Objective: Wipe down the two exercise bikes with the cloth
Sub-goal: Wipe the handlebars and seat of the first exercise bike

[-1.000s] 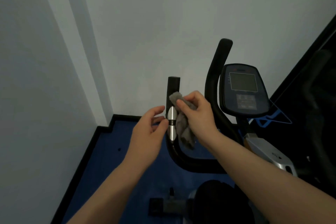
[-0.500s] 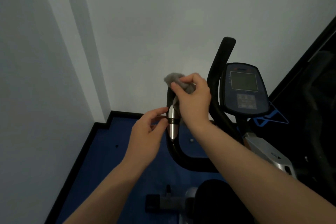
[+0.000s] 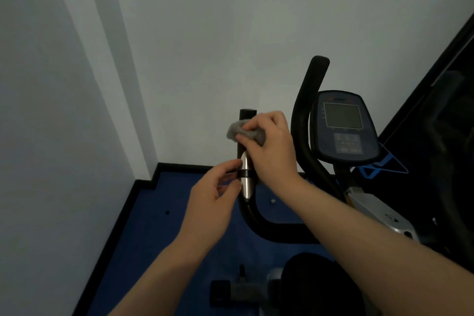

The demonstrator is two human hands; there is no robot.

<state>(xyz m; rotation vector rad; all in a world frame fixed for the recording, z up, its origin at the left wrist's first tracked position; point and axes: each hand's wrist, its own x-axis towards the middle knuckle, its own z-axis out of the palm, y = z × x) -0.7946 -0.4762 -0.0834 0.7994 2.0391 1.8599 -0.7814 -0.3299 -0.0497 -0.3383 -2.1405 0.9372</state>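
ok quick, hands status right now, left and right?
Left hand: pinching the left handlebar at its silver sensor.
Right hand: gripping the grey cloth, pressed against that handlebar.

One exercise bike (image 3: 305, 228); two handlebar grips, left grip (image 3: 246, 187) and right grip (image 3: 309, 100); one console (image 3: 343, 126); one grey cloth (image 3: 239, 132); two hands, left hand (image 3: 213, 205) and right hand (image 3: 272, 146).
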